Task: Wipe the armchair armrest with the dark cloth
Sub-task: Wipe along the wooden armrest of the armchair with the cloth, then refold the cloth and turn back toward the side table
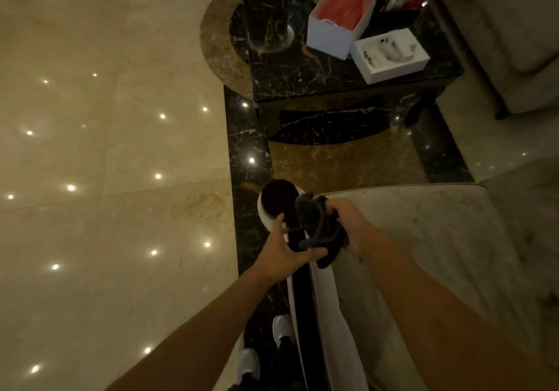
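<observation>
The armchair [438,239] is pale and fills the lower right of the head view. Its armrest [299,294] is a dark glossy strip with white sides, ending in a round dark front cap [276,201]. The dark cloth [314,224] is bunched on the armrest just behind that cap. My right hand [351,224] grips the cloth from the seat side. My left hand [284,254] lies against the armrest's outer side, thumb up by the cap and fingers curled under the cloth's lower end.
A black marble side table [287,67] stands ahead, carrying an open white box with red lining [341,12] and a smaller white box [390,54]. A second pale armchair [520,36] sits at the top right. Glossy beige floor [106,148] spreads to the left. My white shoes [263,348] stand beside the armrest.
</observation>
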### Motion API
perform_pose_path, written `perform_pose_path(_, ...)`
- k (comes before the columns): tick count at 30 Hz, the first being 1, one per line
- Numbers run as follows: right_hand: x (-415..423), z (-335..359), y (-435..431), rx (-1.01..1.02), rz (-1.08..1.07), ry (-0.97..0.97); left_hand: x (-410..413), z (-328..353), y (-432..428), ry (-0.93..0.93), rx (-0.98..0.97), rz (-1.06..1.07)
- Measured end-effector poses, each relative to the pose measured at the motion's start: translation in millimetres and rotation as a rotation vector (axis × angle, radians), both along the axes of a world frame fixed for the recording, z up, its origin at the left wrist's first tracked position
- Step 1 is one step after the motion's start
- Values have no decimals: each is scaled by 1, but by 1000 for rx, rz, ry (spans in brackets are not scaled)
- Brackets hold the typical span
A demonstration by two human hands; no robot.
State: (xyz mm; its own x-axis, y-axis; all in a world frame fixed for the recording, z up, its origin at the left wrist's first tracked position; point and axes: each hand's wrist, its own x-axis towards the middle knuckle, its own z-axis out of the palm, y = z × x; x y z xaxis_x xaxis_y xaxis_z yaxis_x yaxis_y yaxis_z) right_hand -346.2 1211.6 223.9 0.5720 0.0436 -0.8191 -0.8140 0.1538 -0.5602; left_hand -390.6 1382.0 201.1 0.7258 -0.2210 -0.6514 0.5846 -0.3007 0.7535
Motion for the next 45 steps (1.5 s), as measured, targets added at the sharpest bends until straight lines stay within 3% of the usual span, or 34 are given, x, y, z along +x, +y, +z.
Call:
perform_pose_path(1,-8,7,2,164,-152,66,3,17,4,12,-27,-37)
perform_pose_path(3,-15,23,14,307,-252,110,13,46,14,10,-75,-40)
perform_pose_path(7,-11,60,54,491,-190,45,33,100,53,108,-285,204)
perform_pose_path(10,5,82,87,674,-126,5,56,125,100,141,-302,308)
perform_pose_path(12,18,93,110,647,-82,-94,75,136,135,126,-288,390)
perform_pose_path(18,63,105,191,248,75,-259,133,152,219,-84,-143,395)
perform_pose_path(23,95,105,243,88,219,-258,174,158,248,-447,258,-13)
perform_pose_path(25,109,107,248,91,163,-258,192,159,254,-466,281,-77)
perform_pose_path(30,160,104,234,201,-189,-230,274,147,245,-109,-96,-22)
perform_pose_path(33,211,97,209,264,-374,-215,338,143,217,71,-176,-47)
perform_pose_path(37,274,92,166,392,-634,-168,416,144,163,202,-132,-57)
perform_pose_path(40,318,89,124,506,-716,-206,470,147,119,250,-179,-115)
perform_pose_path(45,372,105,62,434,-778,-227,539,149,36,231,-274,-282)
